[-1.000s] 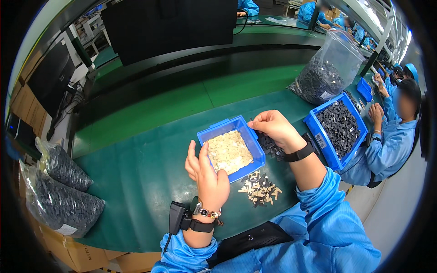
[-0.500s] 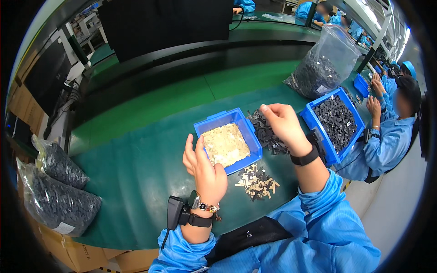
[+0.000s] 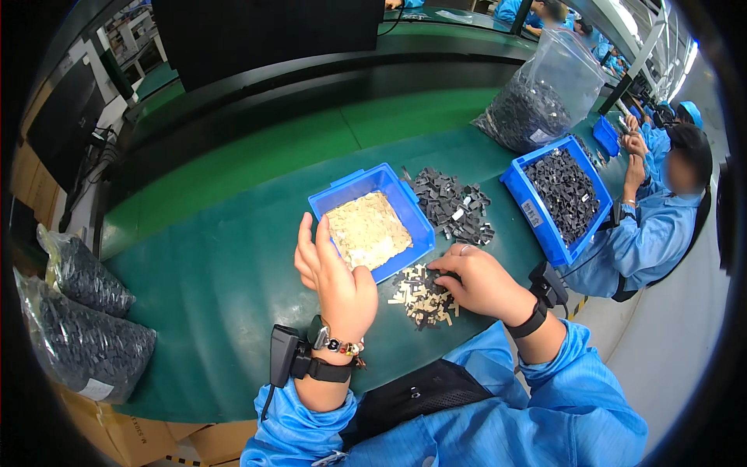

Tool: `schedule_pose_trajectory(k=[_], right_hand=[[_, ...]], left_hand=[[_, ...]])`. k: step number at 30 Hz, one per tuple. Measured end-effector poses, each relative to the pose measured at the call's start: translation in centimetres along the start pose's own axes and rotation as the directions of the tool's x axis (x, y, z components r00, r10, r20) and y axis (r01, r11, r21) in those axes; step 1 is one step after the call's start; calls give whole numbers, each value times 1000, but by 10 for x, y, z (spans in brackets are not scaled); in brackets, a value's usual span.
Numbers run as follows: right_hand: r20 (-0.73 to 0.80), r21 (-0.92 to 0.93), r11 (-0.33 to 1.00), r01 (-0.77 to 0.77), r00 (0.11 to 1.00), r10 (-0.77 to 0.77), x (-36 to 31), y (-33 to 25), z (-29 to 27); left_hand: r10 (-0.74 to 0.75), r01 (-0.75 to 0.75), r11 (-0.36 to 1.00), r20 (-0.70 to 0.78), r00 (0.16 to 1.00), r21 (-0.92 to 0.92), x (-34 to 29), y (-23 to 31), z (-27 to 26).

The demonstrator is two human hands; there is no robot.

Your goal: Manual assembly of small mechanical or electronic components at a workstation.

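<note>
My left hand (image 3: 338,284) rests against the near left side of a blue bin (image 3: 419,224), its fingers stretched out along the wall and nothing in them. Small flat cream-coloured pieces (image 3: 369,229) fill that bin. Just right of it, my right hand (image 3: 486,284) reaches down to a small mixed pile (image 3: 424,300) of cream strips and black bits. Its thumb and fingertips are drawn together at the pile's upper right edge; whatever lies between them is hidden. Behind this hand spreads a heap of small black pieces (image 3: 447,204) on the green mat.
A second blue bin (image 3: 542,236) of black pieces stands at the right, with a large clear bag (image 3: 525,117) of black parts behind it. Two more filled bags (image 3: 85,342) sit at the left. A co-worker (image 3: 661,226) in blue works at the right; a black panel (image 3: 264,39) stands behind.
My right hand has come down from above the black heap to the mixed pile, uncovering the heap. The left hand stays at the bin. The whole view has shifted slightly.
</note>
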State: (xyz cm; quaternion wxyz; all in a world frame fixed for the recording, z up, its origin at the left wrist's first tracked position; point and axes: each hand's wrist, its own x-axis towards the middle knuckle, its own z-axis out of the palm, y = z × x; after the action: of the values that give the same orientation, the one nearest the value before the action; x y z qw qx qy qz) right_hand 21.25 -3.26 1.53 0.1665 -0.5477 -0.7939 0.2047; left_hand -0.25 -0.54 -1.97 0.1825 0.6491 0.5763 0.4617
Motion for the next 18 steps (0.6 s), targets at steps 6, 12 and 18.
schedule_pose_trajectory(k=[6, 12, 18], right_hand=[[27, -78, 995, 58, 998, -56, 2, 4, 4], [64, -164, 980, 115, 992, -105, 2, 10, 6], [71, -134, 983, 122, 991, -114, 4, 7, -3]], left_hand=[[10, -10, 1000, 0, 1000, -5, -2, -2, 0], [-9, 9, 1000, 18, 1000, -11, -2, 1, -1], [-1, 2, 1000, 14, 1000, -9, -1, 0, -2]])
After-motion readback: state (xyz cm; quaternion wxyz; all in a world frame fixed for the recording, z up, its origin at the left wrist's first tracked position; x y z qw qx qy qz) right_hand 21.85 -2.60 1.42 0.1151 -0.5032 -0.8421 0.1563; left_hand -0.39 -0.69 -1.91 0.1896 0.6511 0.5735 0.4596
